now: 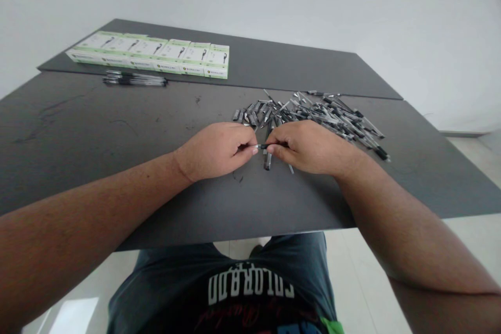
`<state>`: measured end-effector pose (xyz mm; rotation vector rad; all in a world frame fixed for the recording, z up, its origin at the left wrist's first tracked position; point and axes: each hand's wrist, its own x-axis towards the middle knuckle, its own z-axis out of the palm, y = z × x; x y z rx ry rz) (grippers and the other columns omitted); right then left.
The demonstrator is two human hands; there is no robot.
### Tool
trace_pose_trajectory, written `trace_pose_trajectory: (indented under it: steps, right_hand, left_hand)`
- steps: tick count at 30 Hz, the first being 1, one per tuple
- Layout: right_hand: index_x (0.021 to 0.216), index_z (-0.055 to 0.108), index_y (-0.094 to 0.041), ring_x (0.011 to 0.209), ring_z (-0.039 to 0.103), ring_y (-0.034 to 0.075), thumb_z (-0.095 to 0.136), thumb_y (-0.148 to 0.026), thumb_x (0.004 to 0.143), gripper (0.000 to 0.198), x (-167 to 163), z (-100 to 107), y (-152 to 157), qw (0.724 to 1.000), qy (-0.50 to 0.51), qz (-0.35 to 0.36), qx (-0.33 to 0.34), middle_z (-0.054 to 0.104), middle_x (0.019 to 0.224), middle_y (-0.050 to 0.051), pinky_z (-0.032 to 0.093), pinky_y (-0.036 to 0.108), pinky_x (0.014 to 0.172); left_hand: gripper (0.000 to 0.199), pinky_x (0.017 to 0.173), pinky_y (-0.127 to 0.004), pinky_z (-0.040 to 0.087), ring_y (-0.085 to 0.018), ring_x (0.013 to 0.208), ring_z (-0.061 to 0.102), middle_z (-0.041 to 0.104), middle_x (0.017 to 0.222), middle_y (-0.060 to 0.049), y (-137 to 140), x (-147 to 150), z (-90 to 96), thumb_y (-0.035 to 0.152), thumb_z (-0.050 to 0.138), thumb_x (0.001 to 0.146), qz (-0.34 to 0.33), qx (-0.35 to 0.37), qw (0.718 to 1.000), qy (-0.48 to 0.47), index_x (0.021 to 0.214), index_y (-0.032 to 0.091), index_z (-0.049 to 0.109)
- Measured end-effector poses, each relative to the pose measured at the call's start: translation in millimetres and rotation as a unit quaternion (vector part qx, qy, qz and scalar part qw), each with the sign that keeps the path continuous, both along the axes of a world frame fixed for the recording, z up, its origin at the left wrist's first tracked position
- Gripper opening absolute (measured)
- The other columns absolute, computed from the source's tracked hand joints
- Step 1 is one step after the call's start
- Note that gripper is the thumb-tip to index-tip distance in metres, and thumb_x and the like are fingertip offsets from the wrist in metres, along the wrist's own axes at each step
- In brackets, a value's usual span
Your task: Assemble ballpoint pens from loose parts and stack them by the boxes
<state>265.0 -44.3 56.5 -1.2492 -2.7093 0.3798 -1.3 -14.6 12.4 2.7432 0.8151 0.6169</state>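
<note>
Between my two hands, above the near part of the table, is a pen with a clear and black body. My left hand is closed, pinching one end of it between thumb and forefinger. From the other side my right hand pinches the opposite end. Only a short middle stretch of the pen shows; the fingers hide its ends. Just behind my hands spreads a loose pile of pen parts, with clear barrels and black pieces. Small dark caps lie at the pile's left side.
At the back left stands a row of white and green boxes with pen pictures on them. In front of the boxes lies a small bundle of pens. The grey table has a seam across it, and its front edge is close to my lap.
</note>
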Motion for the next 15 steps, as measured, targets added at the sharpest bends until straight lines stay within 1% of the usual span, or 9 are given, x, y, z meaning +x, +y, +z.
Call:
trace_pose_trajectory:
  steps: [3, 6, 8, 12, 15]
  right_hand:
    - [0.112, 0.084, -0.021, 0.084, 0.070, 0.021, 0.071, -0.030, 0.107, 0.017, 0.0, -0.6, -1.4, 0.999, 0.023, -0.025, -0.012, 0.085, 0.096, 0.005, 0.044, 0.032, 0.078]
    - [0.114, 0.082, -0.022, 0.083, 0.070, 0.020, 0.076, -0.028, 0.103, 0.014, -0.1, -1.1, -1.8, 0.998, 0.035, -0.041, -0.018, 0.085, 0.096, 0.003, 0.044, 0.031, 0.077]
    - [0.111, 0.083, -0.021, 0.083, 0.070, 0.021, 0.073, -0.028, 0.105, 0.013, -0.2, -1.0, -1.3, 0.999, 0.023, -0.035, -0.013, 0.085, 0.096, 0.004, 0.043, 0.032, 0.077]
    - [0.109, 0.084, -0.020, 0.088, 0.072, 0.024, 0.062, -0.030, 0.112, 0.024, -0.4, 0.0, -0.4, 1.000, -0.001, -0.004, -0.006, 0.086, 0.100, 0.009, 0.044, 0.034, 0.080]
    - [0.110, 0.083, -0.021, 0.086, 0.072, 0.023, 0.065, -0.031, 0.110, 0.021, -0.6, 0.3, -0.9, 1.000, 0.005, -0.015, -0.014, 0.085, 0.097, 0.007, 0.044, 0.033, 0.079]
  left_hand:
    - [0.021, 0.080, -0.036, 0.050, -0.023, 0.083, 0.071, 0.078, 0.087, -0.004, 0.1, -0.1, -1.4, 0.034, 0.062, 0.109, 0.003, -0.003, 1.000, -0.012, 0.098, 0.022, 0.075]
    - [0.021, 0.080, -0.036, 0.049, -0.023, 0.082, 0.071, 0.077, 0.087, -0.004, 0.5, 0.3, -2.5, 0.034, 0.062, 0.109, 0.005, -0.004, 1.000, -0.017, 0.098, 0.021, 0.075]
    - [0.021, 0.080, -0.036, 0.049, -0.023, 0.083, 0.071, 0.077, 0.087, -0.004, 0.9, 0.6, -2.6, 0.033, 0.061, 0.109, 0.003, -0.002, 1.000, -0.017, 0.098, 0.021, 0.075]
    - [0.021, 0.080, -0.036, 0.048, -0.023, 0.084, 0.072, 0.078, 0.088, -0.005, 1.1, 0.5, -2.2, 0.033, 0.061, 0.109, -0.001, -0.001, 1.000, -0.013, 0.098, 0.021, 0.075]
    - [0.021, 0.081, -0.036, 0.049, -0.024, 0.085, 0.073, 0.079, 0.089, -0.005, 0.7, 0.0, -1.8, 0.033, 0.061, 0.109, 0.000, -0.004, 1.000, -0.011, 0.098, 0.021, 0.075]
